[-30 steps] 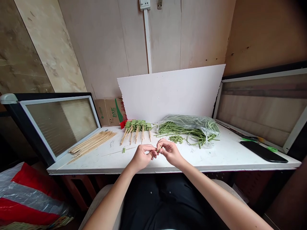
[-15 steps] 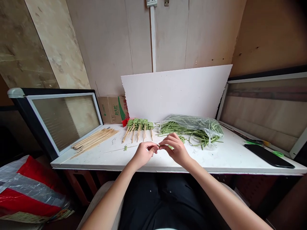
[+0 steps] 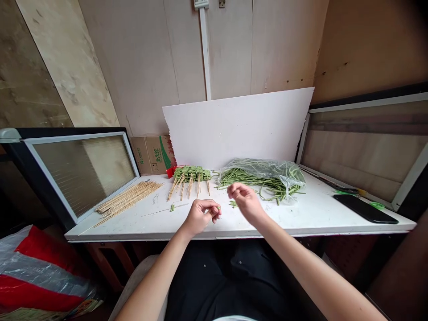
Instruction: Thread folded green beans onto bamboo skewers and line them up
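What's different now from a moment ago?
The right hand has parted from the left hand, moving rightward and slightly forward over the table; whether it holds anything is unclear. The left hand stays about where it was, a green piece in its fingers. The loose sticks, skewered green pieces and bagged beans look unmoved.

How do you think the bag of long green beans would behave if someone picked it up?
The clear bag looks thin and crinkled, so it would probably sag. The long beans curve and lie loose past its edge, so some might slip out.
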Motion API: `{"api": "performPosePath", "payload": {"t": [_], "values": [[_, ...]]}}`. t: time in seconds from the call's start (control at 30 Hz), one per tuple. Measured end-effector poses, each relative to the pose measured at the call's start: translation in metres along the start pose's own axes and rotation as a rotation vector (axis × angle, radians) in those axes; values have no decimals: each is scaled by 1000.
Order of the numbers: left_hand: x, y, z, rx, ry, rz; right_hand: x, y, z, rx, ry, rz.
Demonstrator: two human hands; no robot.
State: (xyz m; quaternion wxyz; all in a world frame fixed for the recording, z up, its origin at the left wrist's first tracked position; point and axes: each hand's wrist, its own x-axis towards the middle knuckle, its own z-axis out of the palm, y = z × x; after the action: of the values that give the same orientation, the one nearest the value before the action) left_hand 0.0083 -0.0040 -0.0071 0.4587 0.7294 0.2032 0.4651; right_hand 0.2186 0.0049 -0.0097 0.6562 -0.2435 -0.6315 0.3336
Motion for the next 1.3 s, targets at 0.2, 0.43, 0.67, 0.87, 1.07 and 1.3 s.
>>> {"api": "performPosePath", "payload": {"t": [0.2,0.43,0.67,0.87,1.07,1.3], "values": [[4,-5,-5,-156,148,-123,21,-2,-64,-382,188,12],[8,-14,-14,-102,252,-235,13,51,-79,-831,-188,139],[8,-14,-16,-80,212,-238,2,62,-76,-1048,-378,68],[8,-18,-16,-47,162,-178,2,61,-80,-1167,-419,93],[5,-21,-16,-74,94,-256,4,4,-30,-703,-435,81],[3,-27,-14,21,-26,-247,-2,-14,-1,-620,-477,-150]]}}
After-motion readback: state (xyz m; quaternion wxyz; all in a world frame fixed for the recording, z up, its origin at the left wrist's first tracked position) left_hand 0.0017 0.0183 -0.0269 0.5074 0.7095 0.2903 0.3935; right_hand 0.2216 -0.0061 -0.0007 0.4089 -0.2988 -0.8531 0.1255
